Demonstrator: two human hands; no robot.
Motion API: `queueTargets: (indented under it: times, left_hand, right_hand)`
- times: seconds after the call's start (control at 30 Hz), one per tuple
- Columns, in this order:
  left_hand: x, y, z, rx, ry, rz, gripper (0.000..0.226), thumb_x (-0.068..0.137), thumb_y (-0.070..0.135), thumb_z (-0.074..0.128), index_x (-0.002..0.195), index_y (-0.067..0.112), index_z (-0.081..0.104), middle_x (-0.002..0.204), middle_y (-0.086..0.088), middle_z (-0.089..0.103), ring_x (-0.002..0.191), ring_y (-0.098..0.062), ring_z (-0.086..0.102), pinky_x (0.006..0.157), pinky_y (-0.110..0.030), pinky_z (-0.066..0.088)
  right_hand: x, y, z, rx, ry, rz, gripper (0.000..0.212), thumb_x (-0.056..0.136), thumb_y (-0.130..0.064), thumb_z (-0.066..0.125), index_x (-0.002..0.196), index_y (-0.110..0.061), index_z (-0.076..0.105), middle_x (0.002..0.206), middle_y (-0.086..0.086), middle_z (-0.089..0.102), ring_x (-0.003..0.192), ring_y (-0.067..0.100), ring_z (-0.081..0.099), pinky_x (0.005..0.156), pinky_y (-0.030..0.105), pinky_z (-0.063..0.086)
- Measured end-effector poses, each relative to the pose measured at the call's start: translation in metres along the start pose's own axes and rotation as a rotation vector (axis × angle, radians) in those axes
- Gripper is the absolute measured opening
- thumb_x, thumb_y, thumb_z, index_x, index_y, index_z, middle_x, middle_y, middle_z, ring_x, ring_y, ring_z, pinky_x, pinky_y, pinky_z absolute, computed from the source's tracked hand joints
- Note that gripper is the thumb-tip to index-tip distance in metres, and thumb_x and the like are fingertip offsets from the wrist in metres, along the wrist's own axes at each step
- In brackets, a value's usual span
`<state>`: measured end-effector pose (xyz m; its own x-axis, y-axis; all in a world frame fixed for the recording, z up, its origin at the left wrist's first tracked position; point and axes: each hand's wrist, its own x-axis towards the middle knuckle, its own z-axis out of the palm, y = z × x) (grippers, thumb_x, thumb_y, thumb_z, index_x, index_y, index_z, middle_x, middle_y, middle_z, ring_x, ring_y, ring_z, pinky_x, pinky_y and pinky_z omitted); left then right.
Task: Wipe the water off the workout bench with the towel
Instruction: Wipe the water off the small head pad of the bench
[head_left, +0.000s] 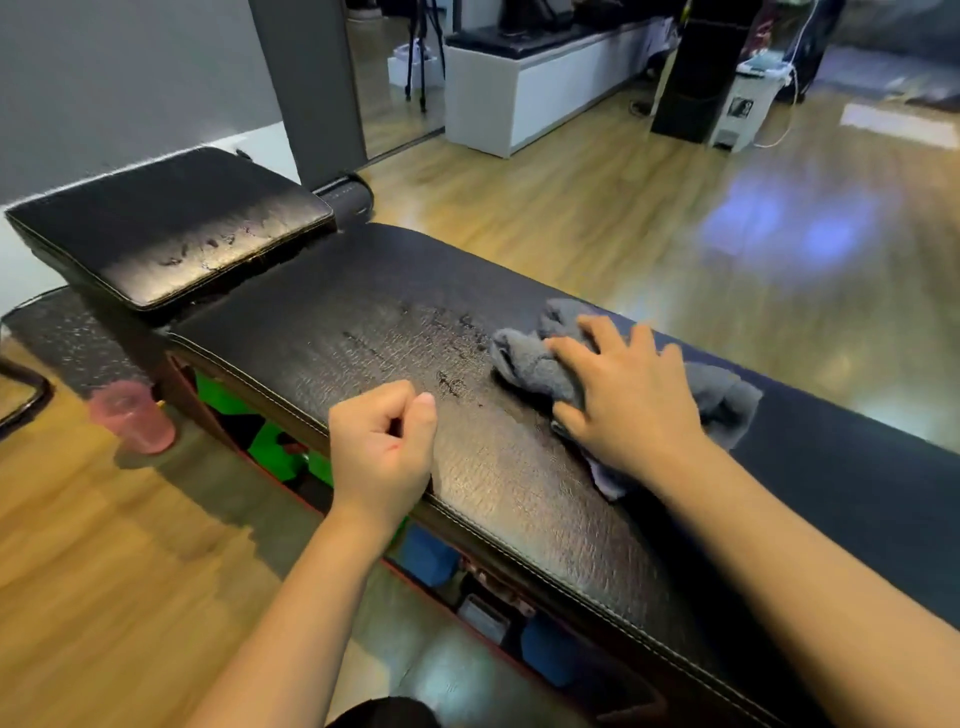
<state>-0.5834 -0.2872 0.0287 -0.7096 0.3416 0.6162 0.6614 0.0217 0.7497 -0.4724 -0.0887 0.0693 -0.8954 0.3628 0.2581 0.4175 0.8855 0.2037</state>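
The person is leaning over a black padded workout bench (519, 493) and working the right hand (628, 395) across its long pad, palm down and fingers spread wide, pressing a crumpled grey towel (530, 364) flat against the upholstery near the far edge. The towel is bunching out from under the hand on both sides, with a loose corner trailing back toward the person. The left hand (384, 447) is resting on the near edge of the same pad, curled into a loose fist and holding nothing, apparently just steadying the body. Judging by the surface, the job is looking only partly done: the stretch of pad beside and nearer the person than the towel is showing a dull, even sheen with no obvious beads, while dark wet streaks and droplets (441, 353) are sitting just to the left of the towel, between it and the seam of the pad. Further left, the raised seat cushion (171, 228) is also carrying a scatter of water marks (213, 249) along its near part, well apart from the towel. So the streaks beside the towel seem to be the next patch to cover, and the seat cushion is remaining untouched after that. A pink cup (132, 415) is standing on the wooden floor (623, 218) beside the bench frame, clear of the wiping.
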Motion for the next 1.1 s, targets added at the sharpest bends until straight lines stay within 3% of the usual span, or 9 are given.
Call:
queueTargets:
  times: [0.2,0.33,0.47,0.6,0.8,0.9,1.0,1.1]
  left_hand:
    - [0.003,-0.008,-0.009,-0.085,0.016,-0.061,0.04,0.092,0.022,0.046,0.057,0.023,0.027,0.056,0.01,0.021,0.051,-0.009,0.022,0.048,-0.039,0.021]
    - [0.006,-0.005,-0.011,-0.098,-0.02,-0.053,0.042,0.093,0.022,0.046,0.056,0.021,0.027,0.055,0.009,0.022,0.049,-0.008,0.023,0.048,-0.038,0.021]
    - [-0.001,-0.007,-0.005,0.019,-0.068,0.073,0.044,0.093,0.022,0.048,0.055,0.017,0.027,0.054,0.006,0.023,0.045,-0.017,0.026,0.043,-0.042,0.023]
    - [-0.005,-0.013,-0.005,0.045,-0.081,0.21,0.04,0.091,0.016,0.049,0.056,0.022,0.028,0.06,0.01,0.021,0.049,-0.012,0.022,0.042,-0.04,0.021]
    - [-0.006,-0.012,-0.005,0.088,-0.077,0.216,0.042,0.092,0.017,0.047,0.054,0.016,0.029,0.058,0.007,0.022,0.047,-0.015,0.023,0.041,-0.038,0.021]
    - [-0.004,-0.011,-0.008,0.089,-0.058,0.2,0.042,0.092,0.017,0.047,0.054,0.016,0.029,0.06,0.009,0.021,0.052,-0.011,0.02,0.049,-0.03,0.02]
    - [-0.004,-0.01,-0.012,0.019,-0.001,0.105,0.044,0.091,0.019,0.047,0.053,0.015,0.025,0.058,0.008,0.018,0.052,-0.009,0.019,0.052,-0.025,0.017]
    - [0.002,-0.007,-0.017,-0.007,0.04,0.065,0.044,0.091,0.02,0.047,0.053,0.018,0.024,0.057,0.009,0.018,0.051,-0.007,0.019,0.051,-0.024,0.017]
  right_hand:
    - [-0.077,-0.08,-0.042,0.113,-0.016,-0.247,0.071,0.064,-0.054,0.06,0.13,-0.03,0.055,0.144,0.012,0.052,0.086,0.036,0.053,0.066,0.045,0.041]
    - [-0.053,-0.059,-0.034,0.177,0.017,-0.235,0.068,0.067,-0.054,0.055,0.132,-0.033,0.056,0.139,0.008,0.056,0.083,0.034,0.053,0.063,0.041,0.043]
    - [0.022,-0.019,0.004,0.091,0.024,0.011,0.062,0.074,-0.057,0.047,0.133,-0.038,0.052,0.136,0.003,0.052,0.094,0.035,0.052,0.069,0.043,0.047]
    - [0.088,0.004,0.029,0.007,0.0,0.205,0.055,0.079,-0.056,0.057,0.13,-0.036,0.051,0.129,0.004,0.05,0.105,0.036,0.05,0.078,0.046,0.043]
    - [0.057,-0.028,0.014,0.028,0.03,0.008,0.058,0.074,-0.057,0.056,0.128,-0.036,0.052,0.132,0.003,0.05,0.1,0.035,0.048,0.074,0.045,0.044]
    - [0.005,-0.074,-0.012,0.078,0.057,-0.128,0.061,0.07,-0.056,0.059,0.126,-0.032,0.054,0.133,0.006,0.053,0.094,0.035,0.048,0.068,0.042,0.038]
    - [-0.031,-0.099,-0.025,0.107,0.037,-0.162,0.068,0.067,-0.055,0.061,0.129,-0.029,0.055,0.135,0.009,0.054,0.089,0.035,0.05,0.066,0.043,0.038]
    - [-0.022,-0.087,-0.023,0.145,0.03,-0.182,0.065,0.068,-0.057,0.051,0.128,-0.032,0.054,0.132,0.007,0.055,0.089,0.034,0.051,0.065,0.041,0.042]
